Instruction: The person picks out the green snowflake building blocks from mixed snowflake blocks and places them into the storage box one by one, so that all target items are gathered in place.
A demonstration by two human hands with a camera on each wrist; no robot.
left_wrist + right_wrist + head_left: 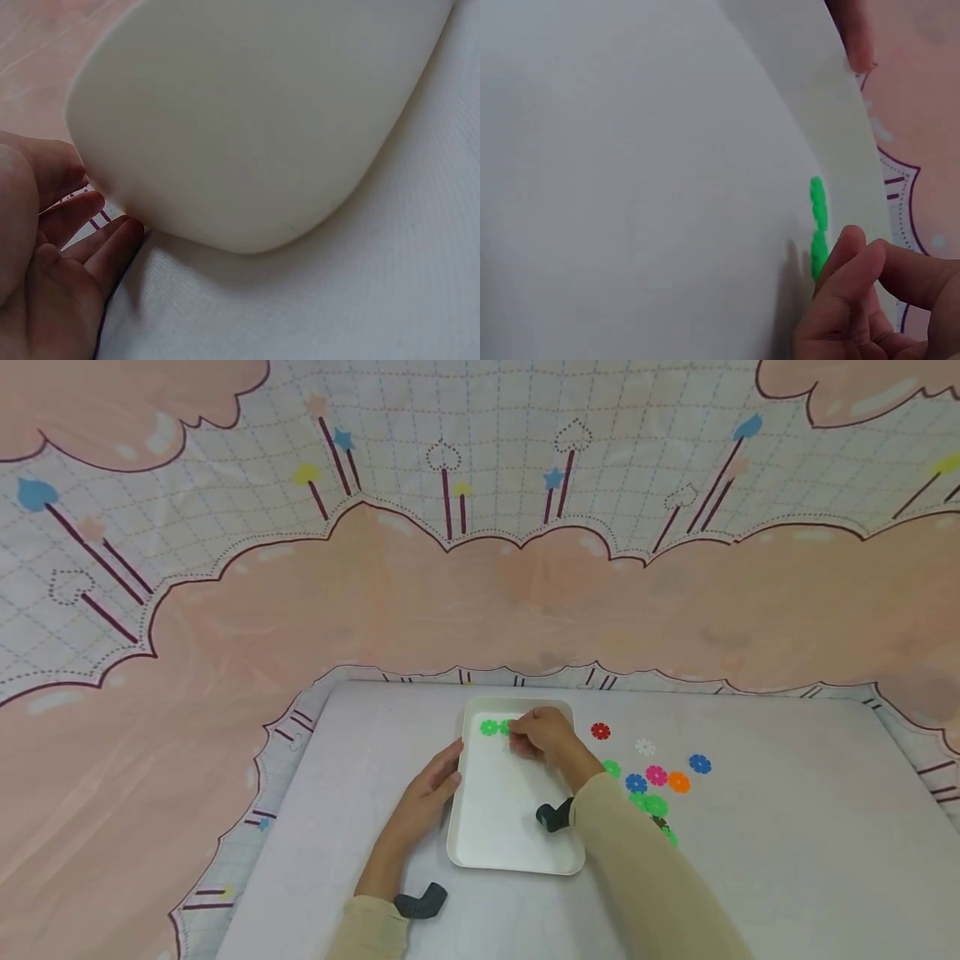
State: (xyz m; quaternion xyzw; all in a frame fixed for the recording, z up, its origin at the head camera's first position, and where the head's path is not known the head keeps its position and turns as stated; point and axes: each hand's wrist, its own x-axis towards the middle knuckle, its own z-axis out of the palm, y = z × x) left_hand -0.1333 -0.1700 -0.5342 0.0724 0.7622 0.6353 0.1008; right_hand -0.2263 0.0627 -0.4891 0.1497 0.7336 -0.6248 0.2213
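Note:
On the table stands a white rectangular tray (517, 852). Two green snowflake discs, a left one (489, 727) and a right one (819, 251), lie side by side near its far edge. My right hand (546, 733) reaches over the tray with curled fingers, thumb and fingertips close together right at the right-hand disc and partly covering it. I cannot tell whether they pinch it. My left hand (427, 793) rests along the tray's left side, its relaxed fingers (124, 236) touching the rim in the left wrist view.
Right of the tray lie several loose snowflake discs: a red (600, 731), a white (645, 747), a pink (656, 775), an orange (678, 782), blue ones (701, 764) and green ones (655, 807). My right forearm (645, 860) passes close beside them. A patterned cloth (525, 602) hangs behind the table.

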